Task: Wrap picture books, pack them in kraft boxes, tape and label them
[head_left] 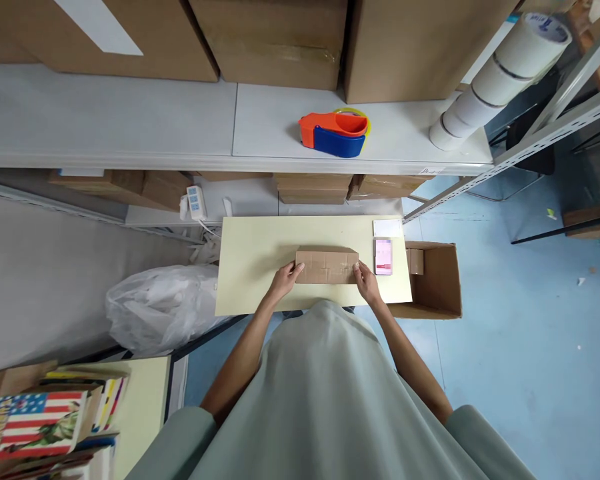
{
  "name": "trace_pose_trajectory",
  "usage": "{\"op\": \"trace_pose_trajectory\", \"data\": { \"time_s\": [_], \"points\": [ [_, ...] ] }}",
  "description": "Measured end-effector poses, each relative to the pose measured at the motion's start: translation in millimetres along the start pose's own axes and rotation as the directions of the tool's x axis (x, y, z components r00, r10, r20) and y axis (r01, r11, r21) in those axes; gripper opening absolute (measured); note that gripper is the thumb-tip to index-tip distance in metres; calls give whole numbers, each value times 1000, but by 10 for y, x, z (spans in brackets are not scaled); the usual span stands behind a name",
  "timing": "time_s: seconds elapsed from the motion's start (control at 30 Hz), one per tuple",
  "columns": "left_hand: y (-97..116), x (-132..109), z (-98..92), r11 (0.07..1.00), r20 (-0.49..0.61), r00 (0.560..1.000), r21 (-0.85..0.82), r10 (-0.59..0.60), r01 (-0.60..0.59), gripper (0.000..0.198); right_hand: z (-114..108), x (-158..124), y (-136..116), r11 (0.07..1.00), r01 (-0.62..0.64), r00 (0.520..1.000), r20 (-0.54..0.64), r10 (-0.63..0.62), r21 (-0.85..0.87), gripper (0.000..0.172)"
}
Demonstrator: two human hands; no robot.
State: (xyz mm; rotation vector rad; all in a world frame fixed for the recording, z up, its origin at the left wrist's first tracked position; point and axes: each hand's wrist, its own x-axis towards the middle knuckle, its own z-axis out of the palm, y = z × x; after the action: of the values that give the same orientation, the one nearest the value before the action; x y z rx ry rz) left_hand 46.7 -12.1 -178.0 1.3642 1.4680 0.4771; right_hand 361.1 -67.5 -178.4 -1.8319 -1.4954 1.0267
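Observation:
A small brown cardboard box (327, 267) sits at the middle of the pale yellow table (260, 240), close to the edge on my side. My left hand (283, 280) grips its left end, thumb on the near face. At the right end my right hand (367, 280) holds it the same way. The box looks closed, with clear tape across the face turned to me. Beside my right hand lies a phone (383, 257) with a lit pink and white screen. A white card or pad (387, 229) is just behind the phone.
An open carton (440, 280) with a small box inside stands right of the table. On the shelf above are a tape dispenser (335, 133), stacked label or tape rolls (500, 77) and large cartons (280, 40). A plastic bag (163, 310) and books (40, 420) are left.

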Motion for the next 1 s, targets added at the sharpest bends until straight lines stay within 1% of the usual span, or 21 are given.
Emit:
{"op": "trace_pose_trajectory", "data": {
  "time_s": [0.07, 0.13, 0.2, 0.3, 0.37, 0.43, 0.5, 0.53, 0.57, 0.6, 0.63, 0.7, 0.8, 0.9, 1.0],
  "points": [
    [-78, 14, -34, 997, -58, 997, -57, 41, -44, 44, 19, -10, 69, 998, 52, 998, -31, -52, -18, 64],
    [-185, 17, -62, 998, -139, 989, -44, 47, -53, 42, 101, -27, 157, 998, 59, 998, -16, -59, -33, 58],
    [-303, -3, -73, 1000, -200, 980, 23, 2, 3, 39, 238, -50, 244, 998, 56, 998, 40, -55, -25, 54],
    [-453, -85, -69, 991, -230, 970, 90, -79, 102, 34, 459, -85, 339, 999, 54, 993, 109, -55, 6, 53],
    [-503, -160, -74, 984, -238, 966, 120, -103, 135, 41, 540, -97, 378, 999, 51, 991, 123, -53, 19, 54],
    [-478, -220, -85, 981, -310, 947, 142, -87, 136, 54, 520, -89, 410, 999, 34, 994, 101, -37, 31, 53],
    [-353, -235, -75, 986, -399, 917, 148, -10, 75, 64, 391, -55, 450, 999, -7, 999, 35, 6, 49, 51],
    [-252, -219, -52, 988, -421, 906, 151, 41, 25, 67, 291, -28, 475, 998, -35, 999, -9, 36, 60, 51],
    [-127, -186, -10, 987, -415, 905, 156, 92, -29, 68, 174, 7, 503, 996, -62, 996, -53, 66, 70, 52],
    [16, -139, 52, 984, -383, 914, 161, 134, -77, 67, 43, 50, 534, 993, -86, 991, -94, 93, 77, 53],
    [172, -79, 136, 980, -336, 927, 165, 165, -115, 66, -95, 100, 567, 991, -104, 984, -134, 114, 80, 55],
    [492, 70, 369, 973, -244, 949, 160, 202, -166, 62, -380, 227, 636, 989, -128, 969, -202, 141, 76, 58],
    [900, 351, 848, 969, -132, 961, 84, 242, -232, 59, -774, 472, 760, 987, -148, 946, -282, 160, 63, 61],
    [1142, 701, 1395, 971, -62, 971, -43, 231, -234, 59, -1084, 754, 933, 987, -158, 933, -320, 162, 38, 64],
    [1228, 1101, 1907, 979, -38, 986, -115, 165, -169, 57, -1288, 1032, 1153, 986, -168, 938, -307, 158, -6, 66]
  ]
}}
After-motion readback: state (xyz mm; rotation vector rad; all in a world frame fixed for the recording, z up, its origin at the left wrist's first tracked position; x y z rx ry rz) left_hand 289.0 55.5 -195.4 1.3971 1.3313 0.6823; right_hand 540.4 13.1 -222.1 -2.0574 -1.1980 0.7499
